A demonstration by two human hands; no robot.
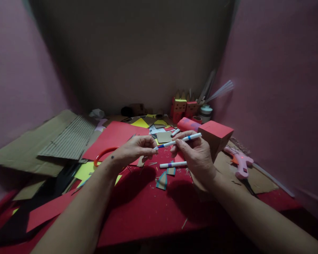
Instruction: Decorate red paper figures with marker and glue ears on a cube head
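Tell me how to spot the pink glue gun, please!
Start at the red paper box standing beside the person's right hand. Just right of it, on brown cardboard, lies the glue gun. It is the only pale pink tool there, and a small red light glows on it.

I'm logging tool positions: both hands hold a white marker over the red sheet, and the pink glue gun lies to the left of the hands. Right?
Not quite. The left hand and right hand do hold the white marker over the red sheet, but the head view shows the pink glue gun lying to their right.
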